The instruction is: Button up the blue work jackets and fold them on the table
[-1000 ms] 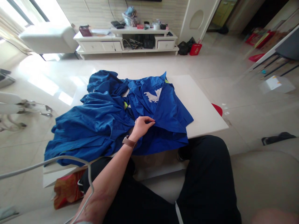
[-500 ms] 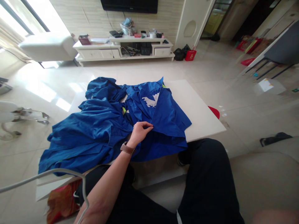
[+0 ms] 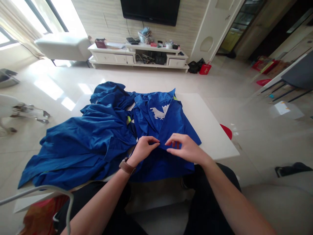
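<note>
Blue clothing lies spread over a low white table point(image 3: 215, 137). On the right is a blue garment point(image 3: 182, 120) with a white print point(image 3: 158, 112) partly covered by a folded-over flap. My left hand point(image 3: 144, 150), with a brown-strapped watch point(image 3: 127, 165) on its wrist, pinches the lower edge of that flap. Just to the right, my right hand point(image 3: 184, 147) hovers over the same garment, thumb and fingers apart, with nothing visible between them. A crumpled blue garment point(image 3: 90, 133) covers the table's left part.
A white cable or tube point(image 3: 56, 188) arcs across the lower left, near a red-brown bag point(image 3: 41, 212). My knees are against the table's near side. Beyond the floor stand a white TV cabinet point(image 3: 110, 58), a pale bench point(image 3: 63, 49) and a red bag point(image 3: 204, 69).
My right hand has come in from the lower right to beside my left hand. The left hand keeps its pinch on the flap. The camera view has shifted slightly.
</note>
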Available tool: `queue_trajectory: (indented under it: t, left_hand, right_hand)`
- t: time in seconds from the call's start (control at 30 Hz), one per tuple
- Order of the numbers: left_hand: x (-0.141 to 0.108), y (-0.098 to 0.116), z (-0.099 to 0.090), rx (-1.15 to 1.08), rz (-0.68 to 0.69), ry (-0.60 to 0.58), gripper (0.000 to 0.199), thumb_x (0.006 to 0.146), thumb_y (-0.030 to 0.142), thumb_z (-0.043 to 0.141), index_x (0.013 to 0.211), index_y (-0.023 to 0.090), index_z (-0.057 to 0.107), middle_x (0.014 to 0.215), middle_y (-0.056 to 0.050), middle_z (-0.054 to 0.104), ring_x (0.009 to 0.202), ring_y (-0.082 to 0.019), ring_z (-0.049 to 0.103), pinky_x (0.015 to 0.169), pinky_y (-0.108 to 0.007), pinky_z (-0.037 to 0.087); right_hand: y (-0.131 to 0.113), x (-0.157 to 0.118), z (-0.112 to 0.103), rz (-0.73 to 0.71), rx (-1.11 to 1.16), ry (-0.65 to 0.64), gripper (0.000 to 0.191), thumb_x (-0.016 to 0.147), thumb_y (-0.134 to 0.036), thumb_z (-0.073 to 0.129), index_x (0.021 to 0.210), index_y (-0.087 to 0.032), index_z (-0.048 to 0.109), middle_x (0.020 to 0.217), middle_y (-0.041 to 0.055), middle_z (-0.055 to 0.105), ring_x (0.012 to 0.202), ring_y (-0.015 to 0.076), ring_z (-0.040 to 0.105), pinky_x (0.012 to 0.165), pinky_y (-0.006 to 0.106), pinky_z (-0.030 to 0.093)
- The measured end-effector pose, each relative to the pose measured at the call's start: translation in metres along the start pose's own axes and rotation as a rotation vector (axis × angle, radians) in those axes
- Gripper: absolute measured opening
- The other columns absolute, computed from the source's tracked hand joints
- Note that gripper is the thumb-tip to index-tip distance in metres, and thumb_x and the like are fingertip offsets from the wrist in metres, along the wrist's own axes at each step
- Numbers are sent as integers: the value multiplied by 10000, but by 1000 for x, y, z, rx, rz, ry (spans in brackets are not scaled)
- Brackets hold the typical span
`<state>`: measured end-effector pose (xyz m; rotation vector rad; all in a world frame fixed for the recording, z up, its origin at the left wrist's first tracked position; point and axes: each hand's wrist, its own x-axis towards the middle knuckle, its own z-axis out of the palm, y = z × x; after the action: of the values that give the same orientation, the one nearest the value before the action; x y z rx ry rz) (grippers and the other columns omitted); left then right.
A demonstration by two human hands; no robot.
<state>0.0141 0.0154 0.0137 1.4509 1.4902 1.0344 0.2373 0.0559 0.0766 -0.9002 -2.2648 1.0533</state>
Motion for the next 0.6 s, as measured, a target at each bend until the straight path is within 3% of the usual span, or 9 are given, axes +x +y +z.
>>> queue_trajectory:
  t: [0.13, 0.23, 0.6]
  left_hand:
    - [4, 1, -2, -2, -27, -17, 121, 795, 296, 755, 868, 220, 815, 869, -32, 805, 830, -226, 754, 799, -313, 588]
    - [7, -4, -4, 16, -44, -2, 130, 804, 306, 753, 888, 230, 817, 889, -25, 807, 847, -227, 758, 802, -311, 589]
    - [13, -24, -3, -33, -90, -13, 120, 794, 296, 764, 881, 228, 811, 898, -29, 806, 856, -230, 760, 815, -320, 604]
  right_hand:
    - [32, 32, 22, 59, 65, 18, 49, 894, -184, 698, 871, -188, 741, 876, 17, 682, 786, 140, 632, 708, 262, 486]
    - [48, 41, 36, 54, 96, -17, 62, 900, -174, 688, 853, -183, 727, 849, 9, 664, 768, 134, 623, 706, 259, 478]
    - [55, 50, 53, -25, 131, -3, 103, 906, -121, 575, 859, -195, 629, 881, 21, 638, 827, 155, 604, 756, 275, 473]
